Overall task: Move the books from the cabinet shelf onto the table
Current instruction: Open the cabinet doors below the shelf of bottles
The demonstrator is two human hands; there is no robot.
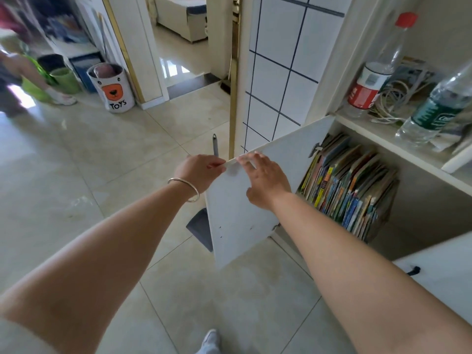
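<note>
In the head view, both bare hands meet at the top free corner of an open white cabinet door (240, 205). The left hand (198, 172), with a thin metal bangle (184, 189) on the wrist, grips the corner from the outer side, its fingers (217, 165) curled and pinching the door's edge. The right hand (265, 180) lies flat on the door's inner face, its fingers (249, 159) loosely spread and hooked over the top edge, touching the panel.

Behind the door, the books (350, 187) stand packed in a leaning row on the lower cabinet shelf (421, 226), spines outward, filling the left part of the compartment. On the shelf above stand two clear plastic bottles, one with a red cap and red label (370, 80), one with a green label (436, 108), with a tangle of pale cable (393, 98) between them.

A grey dustpan (201, 226) leans on the tiled floor (102, 162) behind the door. Farther off, by a doorway, stands a white bin marked TOYS (113, 88), near green containers (63, 80). A white shoe (210, 341) shows at the bottom edge.
</note>
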